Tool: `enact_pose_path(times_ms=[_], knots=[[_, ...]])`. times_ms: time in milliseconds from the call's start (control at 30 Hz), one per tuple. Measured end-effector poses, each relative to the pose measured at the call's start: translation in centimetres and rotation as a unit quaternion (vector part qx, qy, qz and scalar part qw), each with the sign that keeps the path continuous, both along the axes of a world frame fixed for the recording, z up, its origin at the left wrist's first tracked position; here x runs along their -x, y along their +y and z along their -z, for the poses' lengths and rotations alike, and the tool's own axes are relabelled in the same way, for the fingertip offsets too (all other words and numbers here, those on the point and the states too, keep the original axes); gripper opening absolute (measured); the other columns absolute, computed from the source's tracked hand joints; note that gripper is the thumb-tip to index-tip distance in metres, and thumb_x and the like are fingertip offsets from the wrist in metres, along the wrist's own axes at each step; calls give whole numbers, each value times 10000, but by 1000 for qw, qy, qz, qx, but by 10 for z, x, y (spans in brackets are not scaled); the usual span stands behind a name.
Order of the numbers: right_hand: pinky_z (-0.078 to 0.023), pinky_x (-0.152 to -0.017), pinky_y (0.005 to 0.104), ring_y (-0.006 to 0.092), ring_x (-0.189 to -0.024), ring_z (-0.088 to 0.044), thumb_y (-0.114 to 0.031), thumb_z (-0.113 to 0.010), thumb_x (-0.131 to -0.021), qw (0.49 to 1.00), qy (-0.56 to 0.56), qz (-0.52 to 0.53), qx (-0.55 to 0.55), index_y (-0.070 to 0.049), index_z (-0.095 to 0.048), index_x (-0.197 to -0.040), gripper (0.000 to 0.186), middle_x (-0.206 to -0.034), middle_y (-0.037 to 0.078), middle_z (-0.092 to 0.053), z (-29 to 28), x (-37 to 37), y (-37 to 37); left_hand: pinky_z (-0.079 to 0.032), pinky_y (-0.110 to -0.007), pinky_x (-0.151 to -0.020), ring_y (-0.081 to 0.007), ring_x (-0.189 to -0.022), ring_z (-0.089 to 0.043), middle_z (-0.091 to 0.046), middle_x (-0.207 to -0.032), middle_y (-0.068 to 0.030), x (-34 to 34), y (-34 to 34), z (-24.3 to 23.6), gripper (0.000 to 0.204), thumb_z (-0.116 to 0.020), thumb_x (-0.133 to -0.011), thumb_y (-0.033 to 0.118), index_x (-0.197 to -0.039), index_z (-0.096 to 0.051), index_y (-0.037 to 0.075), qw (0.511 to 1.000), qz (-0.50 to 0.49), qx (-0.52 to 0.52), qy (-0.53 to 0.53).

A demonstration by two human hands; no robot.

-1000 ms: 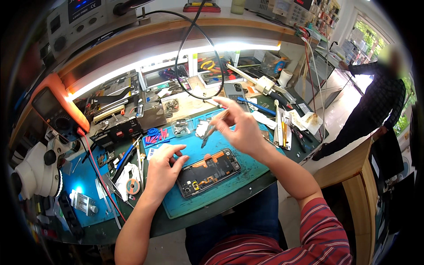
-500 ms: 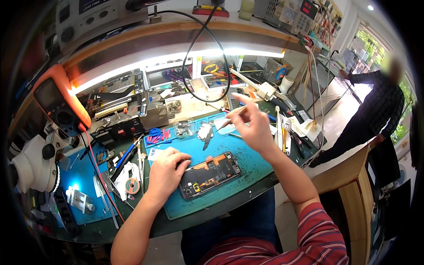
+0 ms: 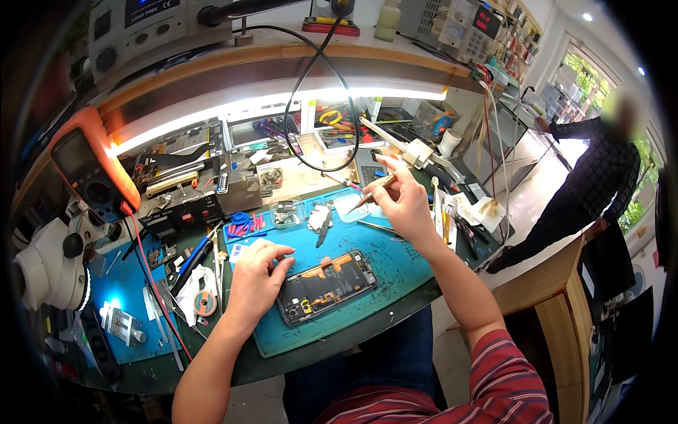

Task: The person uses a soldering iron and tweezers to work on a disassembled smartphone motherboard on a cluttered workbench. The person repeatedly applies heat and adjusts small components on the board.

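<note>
An opened phone (image 3: 328, 288), its dark inner frame and orange flex cables exposed, lies on the blue work mat (image 3: 282, 339). My left hand (image 3: 260, 277) rests at the phone's left end. Its fingers are loosely curled, the thumb is apart from the index finger, and nothing shows between them. My right hand (image 3: 406, 205) is raised over the mat's right side and grips slim brown pointed tweezers (image 3: 367, 198). Their tip points down at a small clear plastic box (image 3: 348, 203). A dark flat strip (image 3: 324, 230) lies on the mat behind the phone.
A solder spool (image 3: 205, 303) and pens lie left of the mat, near a microscope (image 3: 49, 265) and an orange multimeter (image 3: 95, 166). A parts tray (image 3: 288, 212) stands behind the phone. Hand tools crowd the right side. Another person (image 3: 593, 169) stands at far right.
My right hand, with the tweezers, has come slightly lower and nearer the clear box. My left hand's thumb has lifted a little at the phone's end. The view has shifted slightly.
</note>
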State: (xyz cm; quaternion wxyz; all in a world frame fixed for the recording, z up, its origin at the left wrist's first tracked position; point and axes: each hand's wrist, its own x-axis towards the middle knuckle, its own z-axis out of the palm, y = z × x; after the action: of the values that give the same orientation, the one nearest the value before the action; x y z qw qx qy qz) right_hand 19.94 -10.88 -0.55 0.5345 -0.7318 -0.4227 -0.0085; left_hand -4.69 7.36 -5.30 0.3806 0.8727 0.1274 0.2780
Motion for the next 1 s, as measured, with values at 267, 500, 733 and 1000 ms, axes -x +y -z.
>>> enact_pose_path(times_ms=[267,500,733,1000], knots=[[-602,-756,330,184,-886,-800,-112,-704,-1027,989,-24,-147,23,-42,-493,-1516,538,-949,99,-793,-12,72,18,-505,-291,-650,-128,-726,-609,-707,-923,-40,1,-6,-7,195,-846,-877,87,-1059,-792,43,998,23,33,-41],[-607,-753,334,182,-829,-788,-112,-711,-1023,982,-58,-181,14,-52,-492,-1516,543,-936,87,-786,-15,86,27,-500,-302,-661,-138,-723,-613,-726,-882,-39,6,-4,-7,133,-849,-882,106,-981,-793,36,999,18,39,-15],[-614,-755,331,206,-840,-798,-103,-710,-1022,976,-76,-203,15,-65,-475,-1533,563,-946,96,-790,-22,87,20,-538,-367,-681,-231,-754,-655,-690,-876,-78,7,-9,-15,130,-832,-887,105,-932,-748,17,999,40,-8,-27],[-620,-811,350,201,-915,-784,28,-635,-1016,956,-69,-283,30,-56,-468,-1557,572,-1071,123,-774,-31,104,15,-536,-419,-728,-299,-832,-664,-670,-881,-84,25,-10,-20,157,-833,-866,154,-913,-737,39,986,36,-157,-29]])
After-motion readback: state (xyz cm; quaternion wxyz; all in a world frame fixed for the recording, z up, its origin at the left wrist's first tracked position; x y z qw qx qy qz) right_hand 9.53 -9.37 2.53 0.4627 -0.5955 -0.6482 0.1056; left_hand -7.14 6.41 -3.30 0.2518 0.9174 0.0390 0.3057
